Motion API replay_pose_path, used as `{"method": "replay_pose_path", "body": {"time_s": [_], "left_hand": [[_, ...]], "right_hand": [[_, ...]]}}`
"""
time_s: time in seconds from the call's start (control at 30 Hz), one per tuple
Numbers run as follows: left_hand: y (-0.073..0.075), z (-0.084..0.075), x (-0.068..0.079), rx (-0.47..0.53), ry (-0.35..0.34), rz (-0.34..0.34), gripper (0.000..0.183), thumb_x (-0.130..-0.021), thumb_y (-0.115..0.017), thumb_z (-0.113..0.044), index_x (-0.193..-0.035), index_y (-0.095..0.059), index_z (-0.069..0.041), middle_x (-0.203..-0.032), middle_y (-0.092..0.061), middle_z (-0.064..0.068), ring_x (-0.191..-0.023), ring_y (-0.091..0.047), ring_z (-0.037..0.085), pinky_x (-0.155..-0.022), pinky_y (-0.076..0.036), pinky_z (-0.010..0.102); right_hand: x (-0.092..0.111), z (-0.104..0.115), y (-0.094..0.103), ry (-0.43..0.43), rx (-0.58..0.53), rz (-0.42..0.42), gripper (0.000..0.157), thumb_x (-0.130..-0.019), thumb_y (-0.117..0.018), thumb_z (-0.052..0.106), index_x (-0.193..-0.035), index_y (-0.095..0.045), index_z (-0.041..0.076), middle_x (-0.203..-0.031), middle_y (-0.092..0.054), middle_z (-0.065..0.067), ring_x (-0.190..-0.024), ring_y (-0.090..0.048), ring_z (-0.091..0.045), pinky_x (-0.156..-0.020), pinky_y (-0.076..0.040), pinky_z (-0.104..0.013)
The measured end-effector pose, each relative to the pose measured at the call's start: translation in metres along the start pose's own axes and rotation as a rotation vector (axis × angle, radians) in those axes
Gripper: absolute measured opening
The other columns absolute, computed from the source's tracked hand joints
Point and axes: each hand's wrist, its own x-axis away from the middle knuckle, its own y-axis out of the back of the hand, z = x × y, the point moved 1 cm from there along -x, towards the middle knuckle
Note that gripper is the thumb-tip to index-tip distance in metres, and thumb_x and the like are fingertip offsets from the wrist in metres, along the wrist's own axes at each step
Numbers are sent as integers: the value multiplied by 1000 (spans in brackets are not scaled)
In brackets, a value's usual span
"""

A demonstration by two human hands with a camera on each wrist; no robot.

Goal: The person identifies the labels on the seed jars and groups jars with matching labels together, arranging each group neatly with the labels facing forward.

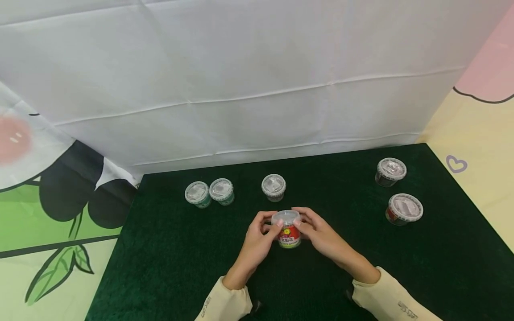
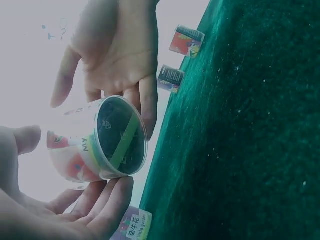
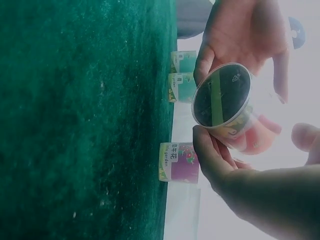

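A small clear plastic cup (image 1: 290, 236) with a red flower label is held between both hands, in the middle near the front of the dark green cloth. My left hand (image 1: 258, 238) grips its left side and my right hand (image 1: 321, 234) grips its right side, thumbs toward me near the rim. The wrist views show the underside of the cup (image 2: 120, 137), dark inside with a pale green strip across it, lifted off the cloth. Just behind the hands stands a lidded cup (image 1: 274, 187), whose label is purple on the cup (image 3: 180, 162) in the right wrist view.
Two lidded teal cups stand side by side at the back left, one the outer cup (image 1: 197, 194), the other the inner cup (image 1: 222, 191). To the right are a rear cup (image 1: 390, 171) and a nearer cup (image 1: 404, 208). A white cloth backdrop (image 1: 257, 120) rises behind the green cloth (image 1: 172, 263).
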Motion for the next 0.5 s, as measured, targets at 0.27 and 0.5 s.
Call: {"method": "replay_pose_path", "body": {"time_s": [0.27,0.5], "left_hand": [[17,1,3,-15,42,52,49,-106,-65,-32,-142,-48,-3,-137,-54,17,-110,-64,23,-97,-58,41],[34,2,5,-15,72,50,44,-106,-65,-30,-138,-51,-3,-137,-55,17,-109,-65,22,-96,-60,41]], "right_hand": [[-6,1,-9,18,11,47,57,-112,-48,25,-161,-31,1,-154,-49,-25,-140,-53,-40,-116,-45,-57],[-13,6,-20,44,18,97,55,-114,-47,26,-159,-32,-1,-154,-49,-26,-141,-52,-42,-117,-44,-56]]}}
